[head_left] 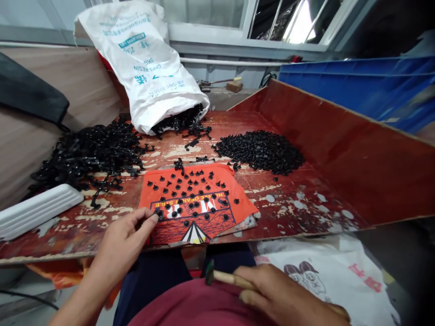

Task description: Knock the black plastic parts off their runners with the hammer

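At nine o'clock one ribbed white plastic piece (36, 210) lies on the worn red board (292, 203), with one heap of tangled black plastic strips (88, 156) just above it at ten o'clock. The left hand (124, 237) reaches in from seven o'clock, thumb and forefinger pinched on one small black button (158, 214) at the near left edge of the orange cloth (193, 203). That cloth sits at the centre, bearing roughly forty more loose black buttons; its upside-down print shows large white letters, seemingly "MR", and a line too small to read. At twelve o'clock one white sack (142, 63) spills black pieces; "OPPS RESIN" reads on it upside down. One pile of black buttons (260, 151) lies at one o'clock. At five o'clock the right hand (285, 296) is clenched around one wooden hammer handle (231, 278) over the lap.
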Available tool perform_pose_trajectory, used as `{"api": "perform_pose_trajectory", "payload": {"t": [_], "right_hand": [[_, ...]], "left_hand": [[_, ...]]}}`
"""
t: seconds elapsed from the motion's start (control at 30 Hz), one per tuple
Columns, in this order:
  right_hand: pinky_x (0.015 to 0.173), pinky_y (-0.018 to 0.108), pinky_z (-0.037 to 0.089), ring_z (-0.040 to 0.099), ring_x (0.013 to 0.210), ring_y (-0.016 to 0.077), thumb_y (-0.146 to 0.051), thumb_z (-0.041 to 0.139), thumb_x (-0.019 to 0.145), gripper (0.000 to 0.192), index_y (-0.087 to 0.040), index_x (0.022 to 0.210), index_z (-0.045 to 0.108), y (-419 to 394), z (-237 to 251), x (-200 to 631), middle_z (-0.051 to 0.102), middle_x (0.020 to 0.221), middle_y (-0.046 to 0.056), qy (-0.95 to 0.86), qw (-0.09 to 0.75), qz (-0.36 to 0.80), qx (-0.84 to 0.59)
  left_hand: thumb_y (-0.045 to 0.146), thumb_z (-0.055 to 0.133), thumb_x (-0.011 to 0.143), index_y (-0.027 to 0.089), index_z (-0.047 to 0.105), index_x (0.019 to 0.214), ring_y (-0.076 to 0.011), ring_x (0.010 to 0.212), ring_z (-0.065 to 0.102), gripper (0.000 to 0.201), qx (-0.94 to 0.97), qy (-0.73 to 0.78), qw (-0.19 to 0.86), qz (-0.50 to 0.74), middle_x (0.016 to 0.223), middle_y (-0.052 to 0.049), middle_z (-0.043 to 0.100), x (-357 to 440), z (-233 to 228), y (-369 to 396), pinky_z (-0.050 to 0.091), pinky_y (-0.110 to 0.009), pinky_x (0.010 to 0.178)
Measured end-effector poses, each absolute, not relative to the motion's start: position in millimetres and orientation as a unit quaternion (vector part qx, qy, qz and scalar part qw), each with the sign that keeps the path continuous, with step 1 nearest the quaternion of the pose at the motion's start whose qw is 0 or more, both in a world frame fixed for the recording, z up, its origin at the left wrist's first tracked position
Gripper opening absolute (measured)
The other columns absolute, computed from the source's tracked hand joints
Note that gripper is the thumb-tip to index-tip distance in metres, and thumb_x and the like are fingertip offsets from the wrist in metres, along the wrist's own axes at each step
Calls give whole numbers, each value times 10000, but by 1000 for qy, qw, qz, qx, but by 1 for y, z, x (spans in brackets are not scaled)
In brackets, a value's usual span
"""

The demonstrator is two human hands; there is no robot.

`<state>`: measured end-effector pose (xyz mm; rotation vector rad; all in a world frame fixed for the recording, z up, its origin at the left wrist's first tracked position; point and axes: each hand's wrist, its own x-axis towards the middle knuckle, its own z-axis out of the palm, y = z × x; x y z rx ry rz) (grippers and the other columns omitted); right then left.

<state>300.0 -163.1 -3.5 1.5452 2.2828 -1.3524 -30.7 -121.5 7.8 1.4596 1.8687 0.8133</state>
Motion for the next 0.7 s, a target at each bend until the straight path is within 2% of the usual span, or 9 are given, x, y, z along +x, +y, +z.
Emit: {"api": "perform_pose_trajectory", "payload": {"t": [0.1, 0.2, 0.27, 0.33, 0.47, 0.6, 0.7], "right_hand": [[654, 205, 414, 627, 751, 149, -247, 497, 947, 160, -246, 860, 631, -159, 9, 307, 691, 813, -42, 718, -4, -490, 495], [746, 217, 458, 641, 830, 166, -327, 420, 1009, 280, -285, 1122, 673, -153, 19, 302, 714, 928, -22, 695, -58, -531, 481], [808, 229, 471, 653, 892, 181, -399, 394, 1029, 372, -308, 1306, 625, -148, 24, 298, 723, 1018, -7, 686, -86, -555, 463], [847, 235, 474, 655, 941, 191, -417, 399, 1029, 416, -317, 1390, 579, -145, 26, 296, 725, 1076, -7, 678, -97, -572, 451], [832, 234, 490, 659, 910, 183, -372, 441, 1002, 431, -341, 1413, 563, -144, 20, 296, 734, 1052, -33, 674, -82, -588, 440], [923, 287, 484, 671, 971, 212, -379, 454, 991, 409, -344, 1365, 614, -145, 13, 296, 748, 1076, -19, 668, -83, -609, 420], [958, 281, 467, 671, 1018, 204, -342, 459, 997, 391, -370, 1351, 621, -143, 14, 294, 741, 1135, -34, 667, -86, -613, 414]], "left_hand": [[560, 505, 864, 210, 626, 737, -153, 586, 485, 392, 578, 711, 301, 265, 607, 39, 539, -25, 6, -115, 332, -248, 561], [562, 477, 867, 208, 618, 719, -174, 641, 536, 409, 586, 720, 281, 244, 628, 29, 578, -19, 3, -111, 348, -258, 607], [561, 466, 868, 210, 615, 708, -184, 657, 558, 415, 588, 730, 263, 228, 628, 26, 597, -16, 2, -108, 353, -264, 625], [554, 460, 873, 214, 623, 718, -194, 686, 586, 408, 594, 733, 249, 218, 649, 23, 630, -14, 0, -105, 359, -270, 647], [540, 448, 886, 223, 645, 744, -201, 687, 612, 399, 607, 739, 229, 182, 669, 18, 673, -12, -1, -101, 357, -280, 651], [528, 457, 876, 229, 651, 736, -204, 667, 616, 383, 624, 732, 220, 163, 658, 16, 683, -15, 0, -100, 357, -281, 635], [527, 462, 874, 233, 645, 721, -199, 658, 614, 378, 630, 727, 221, 159, 653, 22, 677, -17, -1, -100, 360, -276, 627]]}}
